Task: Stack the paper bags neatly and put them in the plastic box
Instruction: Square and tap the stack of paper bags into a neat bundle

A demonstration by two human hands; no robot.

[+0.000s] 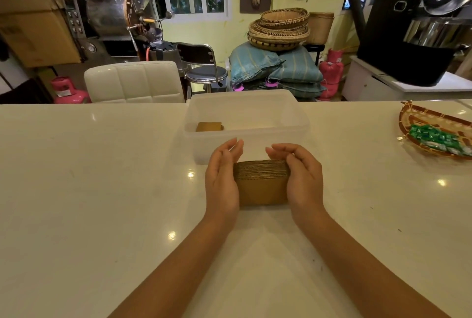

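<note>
A stack of brown paper bags (pixel 262 184) stands on edge on the white counter, just in front of the clear plastic box (pixel 293 123). My left hand (pixel 221 179) presses flat against the stack's left side, fingers straight. On the right side my right hand (pixel 301 177) clasps it, with fingers curled over the top edge. Inside the box, at its left, lies another small pile of brown bags (pixel 209 126).
A woven tray (pixel 429 118) with green wrapped sweets sits at the counter's right edge. Behind the counter stand a white padded chair (pixel 132 82), a metal stool, pink gas cylinders, sacks and stacked baskets.
</note>
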